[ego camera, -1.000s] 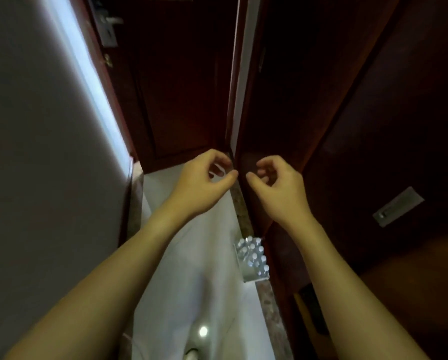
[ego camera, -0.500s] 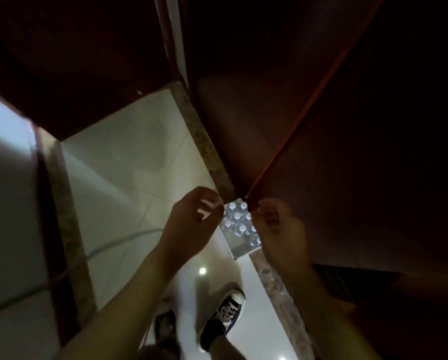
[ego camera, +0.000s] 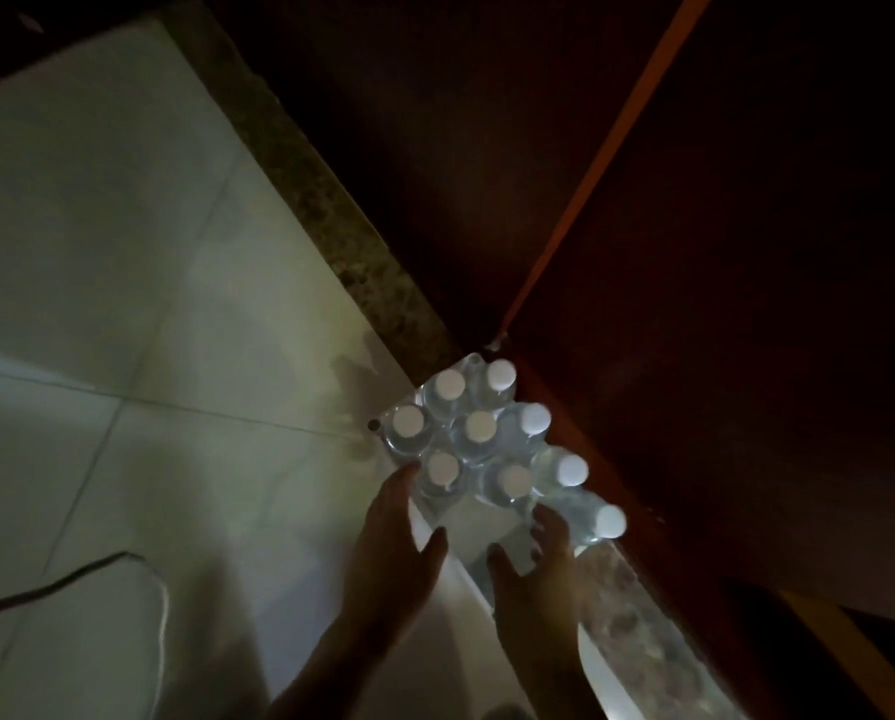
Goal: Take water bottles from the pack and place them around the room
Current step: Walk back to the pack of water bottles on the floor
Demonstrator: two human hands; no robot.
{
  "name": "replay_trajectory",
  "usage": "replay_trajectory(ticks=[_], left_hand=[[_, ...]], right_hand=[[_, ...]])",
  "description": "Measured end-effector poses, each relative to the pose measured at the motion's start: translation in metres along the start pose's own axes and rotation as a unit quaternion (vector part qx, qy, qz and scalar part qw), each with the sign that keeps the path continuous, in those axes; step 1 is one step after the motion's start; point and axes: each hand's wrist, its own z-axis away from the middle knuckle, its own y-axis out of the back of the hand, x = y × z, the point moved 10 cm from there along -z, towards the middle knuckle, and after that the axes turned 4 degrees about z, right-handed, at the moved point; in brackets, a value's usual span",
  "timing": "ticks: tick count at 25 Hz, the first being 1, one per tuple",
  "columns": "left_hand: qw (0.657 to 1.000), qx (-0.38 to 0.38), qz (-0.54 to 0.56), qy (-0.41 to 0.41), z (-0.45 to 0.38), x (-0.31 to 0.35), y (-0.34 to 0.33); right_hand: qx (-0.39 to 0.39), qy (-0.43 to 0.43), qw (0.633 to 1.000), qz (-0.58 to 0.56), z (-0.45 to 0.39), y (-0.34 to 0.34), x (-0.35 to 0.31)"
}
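1. A thin dark cable (ego camera: 71, 576) curves across the pale glossy tiled floor (ego camera: 123, 304) at the lower left.
2. The left hand (ego camera: 391, 558) is spread open, its fingertips touching the near-left side of the pack, gripping nothing.
3. The clear shrink-wrapped pack of white-capped water bottles (ego camera: 479, 444) stands on the floor against the speckled stone skirting (ego camera: 331, 200) and the dark reddish wooden wall (ego camera: 695, 304).
4. The right hand (ego camera: 539, 579) rests open-fingered on the pack's near-right plastic wrap; whether it pinches the wrap is unclear.

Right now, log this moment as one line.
phase: reaching | left hand: open, at pack edge | right hand: open, at pack | pack: on floor
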Motion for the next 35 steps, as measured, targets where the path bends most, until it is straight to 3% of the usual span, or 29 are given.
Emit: replay_trajectory(ticks=[4,8,11,14,18,24,28,31,35], left_hand=[[0.993,0.035,0.039,-0.109,-0.032,-0.023,-0.027],[0.982,0.074,0.036,-0.171,-0.044,-0.022,-0.028],[0.982,0.09,0.001,-0.166,-0.034,-0.007,-0.01],[0.976,0.09,0.013,-0.199,-0.006,0.068,0.036],[0.964,0.079,0.068,-0.243,0.041,0.26,0.151],[0.936,0.045,0.2,-0.285,0.114,0.573,0.365],[0.879,-0.035,0.264,-0.396,0.215,0.77,0.487],[0.834,-0.082,0.306,-0.452,0.288,0.867,0.557],[0.799,-0.174,0.345,-0.461,0.353,0.946,0.605]], right_hand=[[0.085,0.038,0.994,-0.058,-0.036,-0.039,0.027],[0.155,0.066,0.986,0.006,-0.05,-0.04,0.029],[0.116,0.038,0.992,0.026,-0.037,-0.032,0.025],[0.088,0.024,0.996,-0.014,0.009,0.006,-0.018],[0.066,0.024,0.988,-0.139,0.085,0.104,-0.181],[0.015,0.261,0.934,-0.244,0.208,0.3,-0.555],[-0.017,0.405,0.867,-0.29,0.327,0.418,-0.762],[-0.002,0.475,0.842,-0.255,0.42,0.485,-0.864],[0.063,0.507,0.828,-0.231,0.514,0.554,-0.925]])
